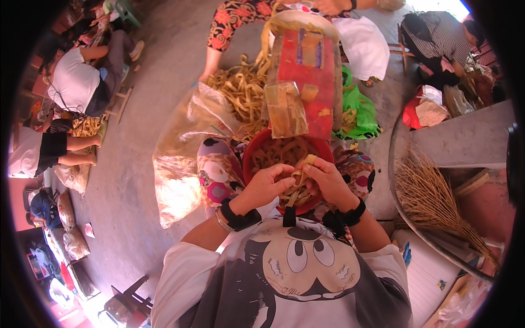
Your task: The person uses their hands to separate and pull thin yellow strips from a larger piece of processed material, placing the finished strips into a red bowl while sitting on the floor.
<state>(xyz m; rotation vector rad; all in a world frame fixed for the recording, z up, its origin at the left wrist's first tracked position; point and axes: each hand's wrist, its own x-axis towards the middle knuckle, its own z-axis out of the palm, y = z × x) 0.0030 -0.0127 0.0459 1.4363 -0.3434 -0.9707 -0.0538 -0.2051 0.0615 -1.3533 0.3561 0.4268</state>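
Both my hands work close together over a red plastic tub [247, 162] between my knees. My right hand [330, 180] pinches a folded pale yellow strip [308, 160], which looks like dried plant fibre. Close on its left, my left hand [264, 188] has thumb and forefinger at the strip's hanging loop; its other fingers are curled and partly hidden. More flat, curly strips [283, 151] fill the tub beneath, and some lighter ones [297, 197] lie toward my body.
A red-topped board [305, 106] reaches over the tub's far rim. Left of it are a strip heap [242, 88] and a translucent sack [184, 139]; right, a green bag [363, 110]. A twig broom [430, 192] stands at right. Another person's patterned leg [236, 20] is ahead.
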